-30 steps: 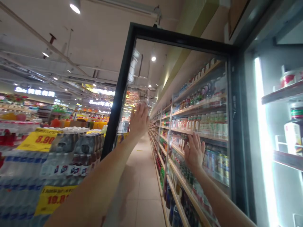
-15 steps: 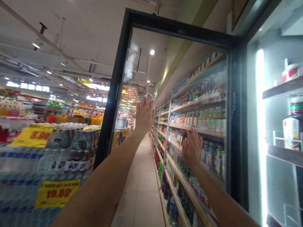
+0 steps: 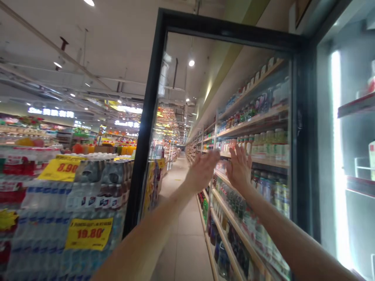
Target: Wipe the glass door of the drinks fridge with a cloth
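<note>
Both arms reach forward toward a glass door (image 3: 227, 26) with a dark frame, which stands swung open from a lit cooler on the right. My left hand (image 3: 202, 169) is raised near the middle of the pane, slightly blurred, fingers extended and tilted to the right. Just right of it, my right hand (image 3: 239, 168) is held up with fingers spread. Nothing is in either hand. Whether the palms touch the glass I cannot tell. Through the pane, shelves of bottles (image 3: 271, 146) run back along the right.
On the left stand stacked packs of bottled drinks (image 3: 88, 201) with yellow price signs (image 3: 89, 233). The lit cooler (image 3: 336, 156) with shelves stands at the far right. A tiled aisle floor (image 3: 187, 249) runs forward behind the door.
My left hand has moved right and down across the pane, coming close to my right hand. My right hand has risen slightly. The view has turned a little to the left.
</note>
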Tool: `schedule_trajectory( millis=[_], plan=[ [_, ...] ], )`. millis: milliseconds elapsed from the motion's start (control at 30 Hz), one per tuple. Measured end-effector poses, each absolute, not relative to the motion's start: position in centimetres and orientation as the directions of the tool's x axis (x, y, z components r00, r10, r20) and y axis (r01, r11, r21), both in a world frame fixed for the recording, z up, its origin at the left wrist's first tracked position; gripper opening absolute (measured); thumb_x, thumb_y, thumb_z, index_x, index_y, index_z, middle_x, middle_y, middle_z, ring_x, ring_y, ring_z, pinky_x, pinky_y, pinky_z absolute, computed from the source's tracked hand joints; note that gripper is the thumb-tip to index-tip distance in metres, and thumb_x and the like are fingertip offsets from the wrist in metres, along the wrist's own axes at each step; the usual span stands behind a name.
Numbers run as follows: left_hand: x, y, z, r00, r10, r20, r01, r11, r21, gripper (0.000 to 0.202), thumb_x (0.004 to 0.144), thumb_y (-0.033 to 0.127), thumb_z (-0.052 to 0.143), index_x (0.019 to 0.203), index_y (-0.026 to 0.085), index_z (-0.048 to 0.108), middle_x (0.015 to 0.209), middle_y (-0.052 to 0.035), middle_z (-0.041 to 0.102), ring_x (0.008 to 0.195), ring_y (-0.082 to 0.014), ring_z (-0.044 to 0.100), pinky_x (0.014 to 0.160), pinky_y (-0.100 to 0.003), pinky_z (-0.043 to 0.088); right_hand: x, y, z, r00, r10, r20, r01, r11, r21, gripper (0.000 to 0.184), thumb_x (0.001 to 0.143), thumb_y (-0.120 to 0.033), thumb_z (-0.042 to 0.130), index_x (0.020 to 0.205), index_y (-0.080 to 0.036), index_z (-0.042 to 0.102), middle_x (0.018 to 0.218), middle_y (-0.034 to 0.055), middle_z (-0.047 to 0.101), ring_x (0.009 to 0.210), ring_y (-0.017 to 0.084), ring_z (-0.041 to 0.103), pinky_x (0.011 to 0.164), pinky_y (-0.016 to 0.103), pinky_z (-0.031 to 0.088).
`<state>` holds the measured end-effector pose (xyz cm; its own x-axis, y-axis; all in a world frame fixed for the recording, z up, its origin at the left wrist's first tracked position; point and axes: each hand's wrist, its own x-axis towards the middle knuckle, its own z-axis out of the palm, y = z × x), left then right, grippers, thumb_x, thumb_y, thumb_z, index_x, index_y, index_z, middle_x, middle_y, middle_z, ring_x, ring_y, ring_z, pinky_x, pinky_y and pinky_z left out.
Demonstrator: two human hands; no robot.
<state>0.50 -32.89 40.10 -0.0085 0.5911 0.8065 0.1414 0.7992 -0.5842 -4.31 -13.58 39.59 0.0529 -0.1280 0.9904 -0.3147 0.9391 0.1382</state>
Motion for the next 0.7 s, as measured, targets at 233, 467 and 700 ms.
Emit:
schedule_trajectory(
  millis=[233, 467, 700],
  plan=[
    [1.4, -36.0, 37.5, 0.062, 0.433, 0.899, 0.112, 0.892, -0.438, 0.051, 0.092, 0.023, 0.037, 0.142, 0.018, 0.029, 0.148, -0.0056, 0.029, 0.141, -0.0185, 0.012, 0.116, -0.044, 0.014, -4.6, -14.3, 40.0, 0.112, -0.103, 0.988, -0.351, 0.926, 0.137, 0.055, 0.089, -0.031, 0.036, 0.143, -0.023, 0.028, 0.146, 0.0098, 0.036, 0.138, 0.024, 0.027, 0.109, 0.049, 0.019],
    [3.1, -39.6, 30.1, 0.052, 0.268, 0.962, 0.103, 0.957, -0.272, 0.061, 0.090, 0.022, 0.038, 0.146, 0.018, 0.014, 0.148, -0.0086, 0.029, 0.140, -0.0205, 0.014, 0.114, -0.044, 0.021, -4.6, -14.4, 39.9, 0.091, -0.084, 0.992, -0.354, 0.929, 0.111, 0.054, 0.088, -0.031, 0.036, 0.141, -0.023, 0.031, 0.146, 0.0094, 0.036, 0.138, 0.023, 0.027, 0.110, 0.049, 0.018],
    [3.5, -42.2, 26.1, 0.053, 0.112, 0.992, 0.011, 0.994, -0.113, 0.065, 0.088, 0.019, 0.043, 0.146, 0.017, 0.013, 0.149, -0.0120, 0.024, 0.140, -0.0245, 0.016, 0.111, -0.050, 0.026, -4.6, -14.6, 39.9, 0.077, -0.082, 0.994, -0.319, 0.942, 0.102, 0.052, 0.089, -0.031, 0.036, 0.140, -0.021, 0.035, 0.145, 0.0095, 0.038, 0.136, 0.023, 0.029, 0.110, 0.048, 0.020]
  ],
)
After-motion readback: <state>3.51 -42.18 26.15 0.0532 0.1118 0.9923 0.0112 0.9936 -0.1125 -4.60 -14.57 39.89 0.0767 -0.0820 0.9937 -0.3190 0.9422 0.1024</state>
